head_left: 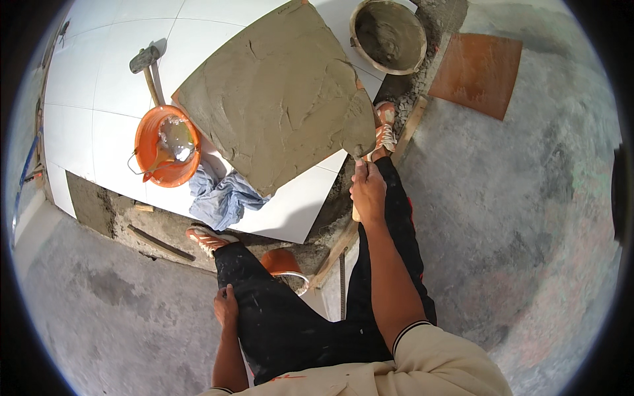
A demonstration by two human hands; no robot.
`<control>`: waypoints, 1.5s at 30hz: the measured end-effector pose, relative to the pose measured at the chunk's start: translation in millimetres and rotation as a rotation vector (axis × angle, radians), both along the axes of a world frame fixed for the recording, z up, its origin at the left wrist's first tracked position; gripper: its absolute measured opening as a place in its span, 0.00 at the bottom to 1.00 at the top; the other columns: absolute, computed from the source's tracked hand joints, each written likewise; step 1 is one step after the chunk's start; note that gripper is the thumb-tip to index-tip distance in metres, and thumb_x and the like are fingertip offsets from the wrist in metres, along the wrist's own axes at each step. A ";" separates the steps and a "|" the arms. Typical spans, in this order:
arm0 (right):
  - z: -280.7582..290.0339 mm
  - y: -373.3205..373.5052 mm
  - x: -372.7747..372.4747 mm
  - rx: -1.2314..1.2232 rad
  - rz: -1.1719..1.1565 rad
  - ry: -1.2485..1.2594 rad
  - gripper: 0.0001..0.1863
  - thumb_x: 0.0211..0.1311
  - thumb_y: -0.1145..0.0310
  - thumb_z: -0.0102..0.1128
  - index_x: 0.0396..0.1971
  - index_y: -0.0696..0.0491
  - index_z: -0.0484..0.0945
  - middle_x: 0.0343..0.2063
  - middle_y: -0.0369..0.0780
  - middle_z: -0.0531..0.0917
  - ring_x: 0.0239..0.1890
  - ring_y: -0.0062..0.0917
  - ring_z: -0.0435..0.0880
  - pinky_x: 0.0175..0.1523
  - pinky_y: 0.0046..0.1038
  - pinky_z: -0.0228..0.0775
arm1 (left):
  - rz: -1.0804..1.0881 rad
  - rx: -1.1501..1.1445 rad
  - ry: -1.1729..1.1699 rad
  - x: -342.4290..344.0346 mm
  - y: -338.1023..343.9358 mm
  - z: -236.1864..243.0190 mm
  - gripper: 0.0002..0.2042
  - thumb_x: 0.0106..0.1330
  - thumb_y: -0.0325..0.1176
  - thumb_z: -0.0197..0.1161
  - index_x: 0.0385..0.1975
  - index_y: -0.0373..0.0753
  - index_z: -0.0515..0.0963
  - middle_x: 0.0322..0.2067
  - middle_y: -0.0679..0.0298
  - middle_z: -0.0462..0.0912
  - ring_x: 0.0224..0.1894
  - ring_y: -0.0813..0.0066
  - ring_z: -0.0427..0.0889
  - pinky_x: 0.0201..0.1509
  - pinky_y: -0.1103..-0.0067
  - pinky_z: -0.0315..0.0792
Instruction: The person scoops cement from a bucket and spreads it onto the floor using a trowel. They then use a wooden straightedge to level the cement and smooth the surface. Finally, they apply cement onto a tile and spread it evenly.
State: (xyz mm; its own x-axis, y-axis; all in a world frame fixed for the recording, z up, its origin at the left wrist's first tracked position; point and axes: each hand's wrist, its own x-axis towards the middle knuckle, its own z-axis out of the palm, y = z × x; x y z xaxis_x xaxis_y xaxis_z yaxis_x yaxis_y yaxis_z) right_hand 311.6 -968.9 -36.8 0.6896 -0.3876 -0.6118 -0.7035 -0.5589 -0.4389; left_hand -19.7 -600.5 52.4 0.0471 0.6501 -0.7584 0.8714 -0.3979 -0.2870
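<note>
My right hand is closed around the wooden handle of a trowel. The trowel's head touches the near right edge of a grey mortar layer. This mortar is spread over a large square panel with orange-brown edges, which lies on white floor tiles. Against my left thigh rests my left hand, holding nothing, its fingers partly hidden. Beyond the panel's right corner stands a bucket of wet mortar.
An orange bucket of water with a brush in it stands left of the panel, beside a rubber mallet and a blue cloth. A brown tile lies right. A wooden strip and an orange container sit between my legs.
</note>
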 end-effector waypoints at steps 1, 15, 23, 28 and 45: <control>3.1 0.6 0.2 0.064 -0.082 0.034 0.22 0.83 0.54 0.51 0.48 0.61 0.80 0.33 0.47 0.84 0.32 0.42 0.84 0.39 0.41 0.77 | 0.003 -0.004 0.002 -2.3 1.0 0.0 0.28 0.75 0.58 0.60 0.54 0.38 0.87 0.53 0.45 0.87 0.58 0.42 0.84 0.63 0.57 0.75; 24.3 -22.9 7.2 0.325 -0.452 0.079 0.22 0.83 0.51 0.51 0.50 0.57 0.81 0.30 0.37 0.80 0.21 0.20 0.79 0.25 0.27 0.75 | -0.014 0.008 -0.020 -7.9 0.4 0.0 0.27 0.76 0.57 0.61 0.53 0.37 0.87 0.50 0.44 0.88 0.55 0.42 0.85 0.60 0.56 0.77; 25.8 7.2 68.1 0.380 -0.309 0.092 0.21 0.83 0.52 0.51 0.49 0.57 0.78 0.28 0.34 0.76 0.21 0.20 0.77 0.25 0.28 0.74 | -0.032 0.001 -0.004 -11.2 0.4 -5.8 0.26 0.76 0.56 0.60 0.53 0.37 0.87 0.51 0.45 0.88 0.56 0.42 0.85 0.60 0.56 0.76; 9.0 -25.7 9.2 0.326 -0.558 0.088 0.22 0.83 0.47 0.51 0.48 0.54 0.76 0.28 0.35 0.74 0.20 0.21 0.75 0.24 0.27 0.72 | 0.001 -0.005 -0.011 -17.1 3.3 -4.3 0.26 0.76 0.57 0.60 0.53 0.38 0.87 0.51 0.47 0.88 0.56 0.42 0.85 0.60 0.55 0.76; -4.5 44.7 -105.2 0.385 -0.494 -0.004 0.22 0.84 0.47 0.46 0.44 0.53 0.73 0.26 0.33 0.73 0.21 0.19 0.75 0.24 0.27 0.70 | -0.011 -0.001 -0.003 -24.4 4.5 -1.3 0.28 0.75 0.59 0.59 0.55 0.39 0.86 0.53 0.45 0.87 0.57 0.43 0.84 0.62 0.56 0.75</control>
State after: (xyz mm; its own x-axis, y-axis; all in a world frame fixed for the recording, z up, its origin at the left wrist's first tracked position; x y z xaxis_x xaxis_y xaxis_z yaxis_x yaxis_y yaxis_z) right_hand 206.4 -924.2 -41.3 0.4877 -0.4132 -0.7690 -0.8365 0.0307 -0.5470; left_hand -44.2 -596.0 51.1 0.0567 0.6487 -0.7590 0.8681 -0.4076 -0.2835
